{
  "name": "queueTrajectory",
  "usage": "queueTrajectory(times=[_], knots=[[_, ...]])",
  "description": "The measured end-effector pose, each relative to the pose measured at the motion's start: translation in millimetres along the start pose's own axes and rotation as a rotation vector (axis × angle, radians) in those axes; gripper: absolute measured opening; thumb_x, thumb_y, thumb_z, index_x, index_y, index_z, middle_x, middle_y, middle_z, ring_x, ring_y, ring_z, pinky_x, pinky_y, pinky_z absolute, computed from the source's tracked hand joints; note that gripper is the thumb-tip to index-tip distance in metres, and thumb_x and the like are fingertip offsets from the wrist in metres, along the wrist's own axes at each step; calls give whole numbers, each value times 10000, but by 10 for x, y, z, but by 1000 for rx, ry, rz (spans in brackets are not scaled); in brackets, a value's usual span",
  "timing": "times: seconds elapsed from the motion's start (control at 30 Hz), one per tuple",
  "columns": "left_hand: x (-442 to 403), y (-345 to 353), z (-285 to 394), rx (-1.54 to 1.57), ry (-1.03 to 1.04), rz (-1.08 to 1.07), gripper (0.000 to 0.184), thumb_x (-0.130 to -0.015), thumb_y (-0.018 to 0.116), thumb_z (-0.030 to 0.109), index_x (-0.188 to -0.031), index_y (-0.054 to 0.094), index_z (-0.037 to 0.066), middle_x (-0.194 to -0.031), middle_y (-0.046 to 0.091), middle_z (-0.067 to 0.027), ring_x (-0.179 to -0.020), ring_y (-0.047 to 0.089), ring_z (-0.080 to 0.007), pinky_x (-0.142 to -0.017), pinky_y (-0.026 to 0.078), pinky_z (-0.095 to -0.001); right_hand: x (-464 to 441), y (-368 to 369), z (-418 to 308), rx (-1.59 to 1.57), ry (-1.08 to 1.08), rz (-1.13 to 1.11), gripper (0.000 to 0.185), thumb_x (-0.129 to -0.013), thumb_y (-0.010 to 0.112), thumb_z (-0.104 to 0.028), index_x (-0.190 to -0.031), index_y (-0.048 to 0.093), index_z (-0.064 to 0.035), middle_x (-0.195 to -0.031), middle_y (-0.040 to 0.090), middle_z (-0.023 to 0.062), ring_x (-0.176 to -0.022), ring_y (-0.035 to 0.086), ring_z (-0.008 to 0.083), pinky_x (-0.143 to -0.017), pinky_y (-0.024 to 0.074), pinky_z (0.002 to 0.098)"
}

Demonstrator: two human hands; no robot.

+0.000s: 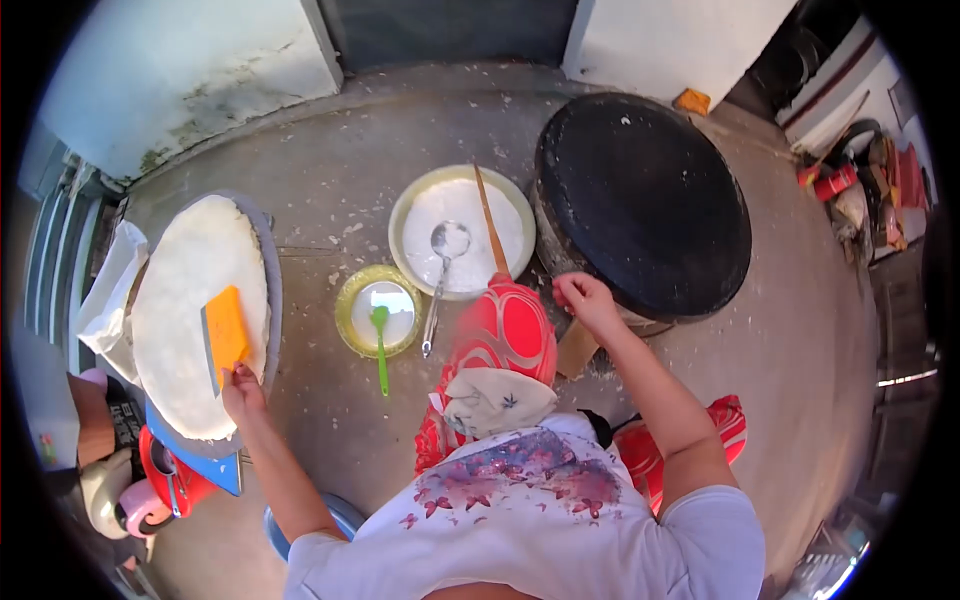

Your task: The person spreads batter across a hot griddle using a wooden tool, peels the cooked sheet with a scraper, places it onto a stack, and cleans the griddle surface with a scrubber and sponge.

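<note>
My left hand (243,393) is closed round the handle of an orange scraper (228,325). The scraper lies over a large, thin, pale flatbread (180,300) on a round grey board (270,290) at the left. My right hand (585,303) is by the near left rim of a big round black griddle (650,210), fingers curled together with nothing visible in them. Between the hands stands a wide bowl (400,215) of white batter, with a metal ladle (441,270) and a wooden stick (487,215) across it. A green brush (381,345) rests in a smaller yellow bowl (345,320) of pale liquid.
A folded white cloth (112,290) hangs beside the board. Below it are a blue panel (220,470) and a red container (190,495). A blue basin (345,512) sits near my left elbow. Assorted clutter (880,190) stands along the right wall, and an orange block (692,101) lies behind the griddle.
</note>
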State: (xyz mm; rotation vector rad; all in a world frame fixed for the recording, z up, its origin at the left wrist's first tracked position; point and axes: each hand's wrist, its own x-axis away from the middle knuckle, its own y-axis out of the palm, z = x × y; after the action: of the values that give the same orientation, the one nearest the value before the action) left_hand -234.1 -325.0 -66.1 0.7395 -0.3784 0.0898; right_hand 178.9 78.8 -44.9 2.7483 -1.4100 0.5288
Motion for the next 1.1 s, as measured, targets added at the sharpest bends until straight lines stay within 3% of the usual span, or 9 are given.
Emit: queueTrajectory(times=[0.2, 0.3, 0.53, 0.63, 0.67, 0.7, 0.87, 0.97, 1.1], knots=[[697, 486, -77, 130, -193, 80, 281, -867, 477, 174, -1042, 427, -41, -1005, 497, -162, -859, 525, -243, -712, 469, -298, 259, -495, 1807, 456, 459, 108, 174, -784, 581, -178, -892, 586, -42, -696, 560, 17, -599, 513, 99, -532, 426, 231], [1103, 687, -342, -272, 13, 192, 389, -854, 476, 197, -1173, 380, -5, -1179, 422, -125, -964, 483, -241, -795, 420, -362, 338, -462, 2317, 480, 554, 221, 195, -733, 608, -182, -863, 600, -36, -714, 589, 77, -574, 540, 155, -516, 438, 275], [2210, 1207, -930, -1091, 36, -958, 777, -778, 560, 355, -1362, 128, 78, -1415, 117, -104, -1292, 142, -250, -1000, 170, -426, 402, -409, 2457, 873, 608, 349, 196, -711, 556, -161, -867, 636, -73, -885, 613, 174, -802, 588, 321, -716, 452, 337], [2368, 1240, -1041, -1247, 0, -1280, 901, -744, 588, 372, -1365, 17, 56, -1425, 16, -117, -1316, 35, -249, -1028, 99, -414, 456, -683, 2632, 807, 649, 197, 270, -753, 522, -153, -1003, 603, -90, -1052, 581, 122, -1028, 516, 281, -901, 356, 341], [2394, 1244, -1081, -1298, -47, -1378, 957, -729, 605, 369, -1360, -40, 51, -1418, -21, -132, -1313, 25, -248, -1033, 79, -413, 468, -734, 2756, 260, 687, 360, 318, -771, 516, -159, -1080, 558, -99, -1126, 540, 100, -1078, 472, 256, -926, 319, 347], [2429, 1241, -1131, -1310, -89, -1401, 962, -728, 609, 362, -1358, -50, 55, -1418, -15, -132, -1312, 30, -246, -1033, 82, -410, 437, -799, 2859, -291, 679, 500, 372, -789, 509, -165, -1156, 513, -107, -1200, 498, 77, -1128, 429, 231, -952, 282, 353], [2551, 1228, -1435, -1230, -275, -1255, 992, -727, 627, 324, -1348, -104, 72, -1419, 13, -132, -1306, 53, -235, -1033, 97, -397, 237, -1031, 3241, -93, 612, 388, 429, -804, 531, -197, -1218, 450, -117, -1252, 443, 72, -1145, 380, 214, -959, 260, 389], [2592, 1255, -1481, -1202, -357, -1200, 1013, -726, 638, 301, -1343, -135, 83, -1419, 30, -132, -1303, 66, -229, -1033, 106, -389, 189, -1148, 3413, -439, 999, 710, 381, -755, 598, -215, -1098, 518, -67, -1187, 477, 137, -1112, 404, 266, -877, 328, 455], [2646, 1280, -1534, -1188, -430, -1155, 1046, -724, 653, 271, -1335, -178, 97, -1420, 53, -132, -1299, 85, -221, -1033, 118, -379, 486, -1637, 3645, 100, 817, 584, 348, -734, 616, -225, -1028, 556, -50, -1143, 500, 148, -1124, 387, 283, -872, 322, 471]])
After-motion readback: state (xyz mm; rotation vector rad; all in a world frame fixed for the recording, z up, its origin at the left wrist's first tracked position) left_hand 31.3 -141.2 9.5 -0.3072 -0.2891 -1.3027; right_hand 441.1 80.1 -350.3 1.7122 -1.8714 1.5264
